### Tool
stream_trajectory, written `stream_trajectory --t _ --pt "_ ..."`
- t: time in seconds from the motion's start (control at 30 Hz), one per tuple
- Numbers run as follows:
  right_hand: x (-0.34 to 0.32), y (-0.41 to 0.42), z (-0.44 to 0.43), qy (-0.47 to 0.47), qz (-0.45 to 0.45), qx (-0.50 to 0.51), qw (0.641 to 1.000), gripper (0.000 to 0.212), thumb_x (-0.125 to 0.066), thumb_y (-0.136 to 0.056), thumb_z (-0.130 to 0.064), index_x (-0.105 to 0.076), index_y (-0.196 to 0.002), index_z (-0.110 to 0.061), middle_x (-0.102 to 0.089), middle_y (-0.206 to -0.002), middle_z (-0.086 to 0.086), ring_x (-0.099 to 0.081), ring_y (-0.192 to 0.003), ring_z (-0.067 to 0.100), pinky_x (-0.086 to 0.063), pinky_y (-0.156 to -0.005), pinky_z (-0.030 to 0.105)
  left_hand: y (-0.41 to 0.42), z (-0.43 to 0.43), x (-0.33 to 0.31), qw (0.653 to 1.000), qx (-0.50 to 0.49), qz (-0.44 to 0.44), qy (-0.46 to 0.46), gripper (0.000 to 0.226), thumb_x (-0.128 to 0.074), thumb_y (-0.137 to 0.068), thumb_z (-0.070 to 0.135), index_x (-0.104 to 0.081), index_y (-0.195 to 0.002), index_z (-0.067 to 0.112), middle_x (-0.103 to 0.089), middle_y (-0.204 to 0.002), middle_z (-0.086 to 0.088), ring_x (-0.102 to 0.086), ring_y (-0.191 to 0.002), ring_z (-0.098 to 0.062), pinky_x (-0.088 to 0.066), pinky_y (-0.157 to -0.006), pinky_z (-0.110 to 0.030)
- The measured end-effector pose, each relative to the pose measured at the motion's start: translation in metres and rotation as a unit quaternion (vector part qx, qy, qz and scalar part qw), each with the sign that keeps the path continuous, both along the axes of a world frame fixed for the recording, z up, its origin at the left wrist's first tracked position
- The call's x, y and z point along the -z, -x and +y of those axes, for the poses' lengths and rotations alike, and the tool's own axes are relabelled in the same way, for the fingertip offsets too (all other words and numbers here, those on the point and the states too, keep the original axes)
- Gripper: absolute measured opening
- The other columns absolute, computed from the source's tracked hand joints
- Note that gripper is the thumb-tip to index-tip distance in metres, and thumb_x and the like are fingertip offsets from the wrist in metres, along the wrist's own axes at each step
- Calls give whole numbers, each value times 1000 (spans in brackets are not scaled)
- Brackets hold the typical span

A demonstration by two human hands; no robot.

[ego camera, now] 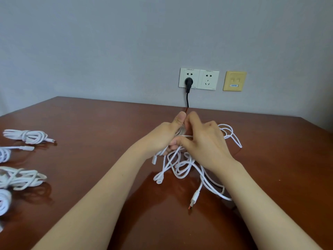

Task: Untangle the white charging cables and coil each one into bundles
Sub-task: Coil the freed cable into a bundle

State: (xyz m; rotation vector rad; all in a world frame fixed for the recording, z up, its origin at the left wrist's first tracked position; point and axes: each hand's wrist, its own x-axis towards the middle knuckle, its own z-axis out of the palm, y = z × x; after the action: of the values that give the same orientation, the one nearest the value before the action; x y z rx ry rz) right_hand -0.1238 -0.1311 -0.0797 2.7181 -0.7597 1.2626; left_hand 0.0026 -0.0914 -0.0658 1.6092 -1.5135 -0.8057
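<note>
A tangle of white charging cables lies on the brown table, partly lifted. My left hand grips several strands of it, thumb up. My right hand meets it from the right and pinches a strand between thumb and fingers. Loops spill out behind my right hand. A USB plug with an orange tip trails toward me, and smaller connectors hang at the left of the tangle. Coiled white bundles lie at the table's left edge.
More coiled bundles sit along the left edge, some cut off by the frame. On the grey wall behind are double sockets with a black plug and cord dropping behind the table, and a beige data plate.
</note>
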Motion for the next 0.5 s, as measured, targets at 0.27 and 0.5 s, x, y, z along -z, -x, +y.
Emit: stream_trajectory --t 0.27,0.5 --pt "-9 6 -2 -117 11 0 993 58 -51 -59 -73 -48 -82 -20 -47 -55 -5 -44 -51 11 -30 -50 21 -3 6 -5 980 76 159 -87 55 -42 -70 65 -25 -47 18 -24 -35 3 -18 -29 -6 -14 -35 -15" --pt "-8 9 -8 -244 -15 -108 964 28 -65 -80 -37 -45 -73 -20 -50 -56 3 -41 -51 15 -34 -56 35 -24 6 -15 930 138 318 -121 47 -44 -72 58 -51 -52 16 -27 -29 6 -20 -21 -2 -11 -30 -10"
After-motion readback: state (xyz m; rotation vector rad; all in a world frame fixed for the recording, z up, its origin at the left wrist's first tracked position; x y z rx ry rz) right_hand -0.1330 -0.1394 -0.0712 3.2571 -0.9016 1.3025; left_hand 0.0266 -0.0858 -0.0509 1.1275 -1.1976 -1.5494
